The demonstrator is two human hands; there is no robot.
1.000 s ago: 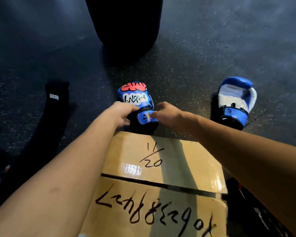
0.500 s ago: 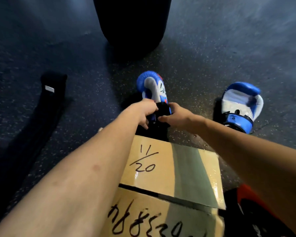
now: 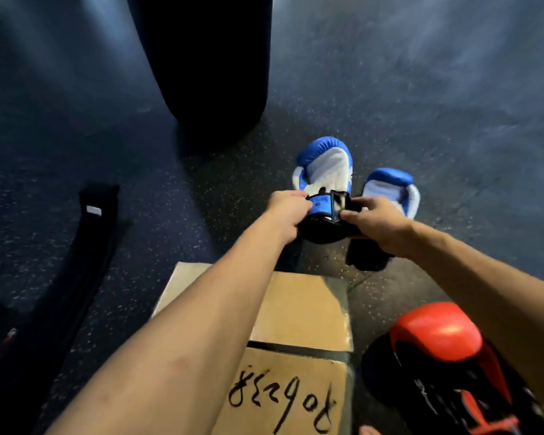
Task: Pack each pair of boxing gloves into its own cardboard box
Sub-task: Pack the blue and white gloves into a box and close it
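A blue and white boxing glove is held palm side up above the floor, just beyond a closed cardboard box with black writing on its flaps. My left hand grips the left side of its blue cuff. My right hand pinches the black wrist strap on the cuff's right side. The second blue glove lies on the floor right beside it, partly hidden behind my right hand. A red and black glove lies at the lower right, next to the box.
A black punching bag hangs or stands just beyond the gloves. A long black strap or pad with a small white label lies on the dark speckled floor at the left.
The glove has been turned over so its white palm faces up, and it has moved right, next to the second blue glove. The red glove has come into view.
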